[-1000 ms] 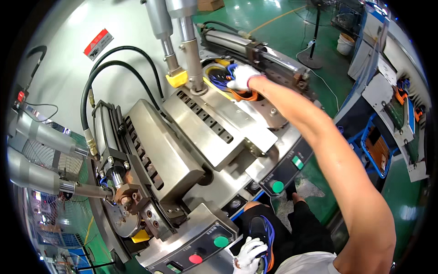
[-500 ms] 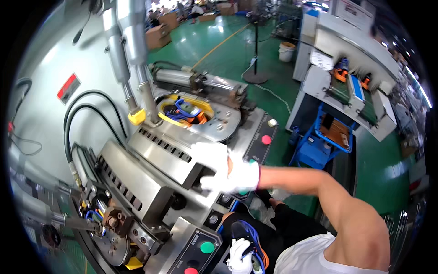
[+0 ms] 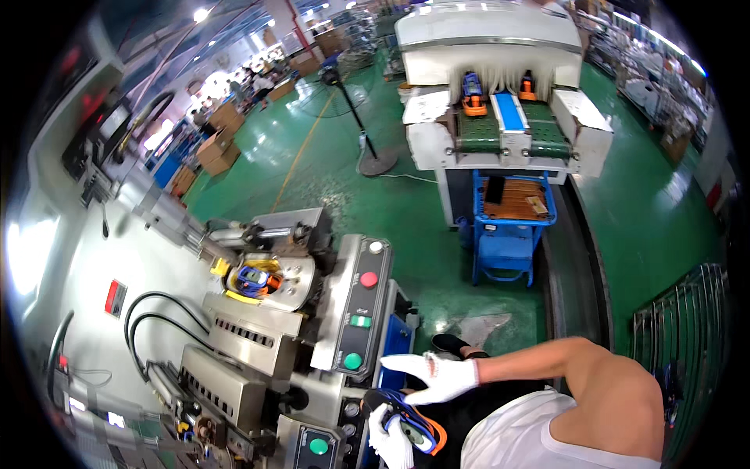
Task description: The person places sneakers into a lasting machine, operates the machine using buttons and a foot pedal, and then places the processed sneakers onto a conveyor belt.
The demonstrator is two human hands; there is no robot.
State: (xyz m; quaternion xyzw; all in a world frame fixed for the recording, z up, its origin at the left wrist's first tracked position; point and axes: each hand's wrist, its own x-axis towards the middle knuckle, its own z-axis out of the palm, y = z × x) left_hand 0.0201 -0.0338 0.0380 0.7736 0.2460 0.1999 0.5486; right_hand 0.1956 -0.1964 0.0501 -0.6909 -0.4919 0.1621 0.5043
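My left hand (image 3: 391,442), in a white glove, is wrapped round a dark sneaker (image 3: 420,428) with blue and orange edges, held low over my lap. Just above the shoe is my gloved right hand (image 3: 439,378), fingers stretched to the left and thumb apart. Its thumb side comes close to the shoe; whether they touch I cannot tell. To the left stands a steel machine (image 3: 262,332) with two sloped slotted covers. Another blue and orange shoe (image 3: 256,280) sits in its far, yellow-edged station.
A control panel (image 3: 358,301) with red and green buttons runs beside the machine. Ahead, a conveyor machine (image 3: 491,39) carries two orange-marked shoes on green belts. A blue cart (image 3: 513,227) stands before it. A pedestal fan (image 3: 378,162) is further left, a metal rack (image 3: 681,336) at right.
The view has turned to the right. My right hand has come back from over the steel machine to beside the sneaker, which my left hand still holds low.
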